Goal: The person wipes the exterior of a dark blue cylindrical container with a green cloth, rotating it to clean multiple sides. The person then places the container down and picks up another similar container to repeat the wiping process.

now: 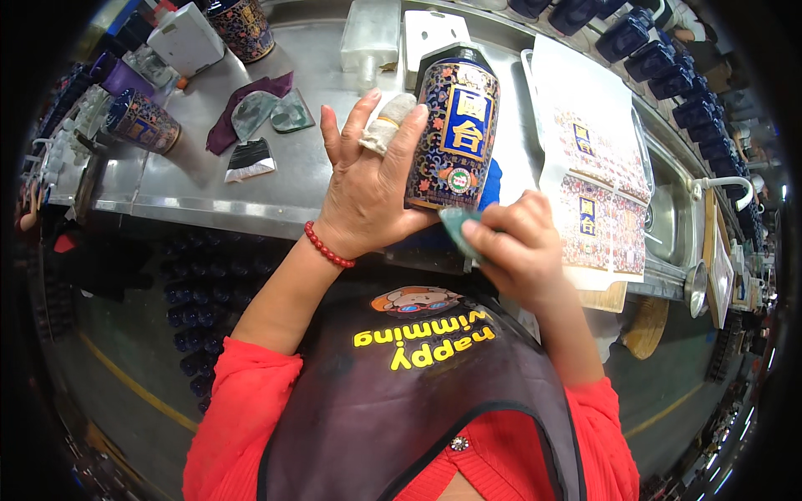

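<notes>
Both forearms (pixel 271 292) are reached in from the near side; left hand (pixel 361 192) is kinda splayed toward the far side, right hand (pixel 526 250) is curled into a pinch.

Red sleeves (pixel 242 392), dark apron (pixel 401 426) — yellow lettering (pixel 439 351), beaded bracelet (pixel 322 251) (also red)

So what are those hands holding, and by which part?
The right hand pinches a flat green piece by its right edge. The left hand touches the patterned bottle along its left side; whether it grips, I can't tell.

Bare counter (pixel 292 171) left of hands (pixel 368 196), purple cloth (pixel 221 125) beyond, printed sheets (pixel 606 159) right of bottle (pixel 458 125)
</notes>
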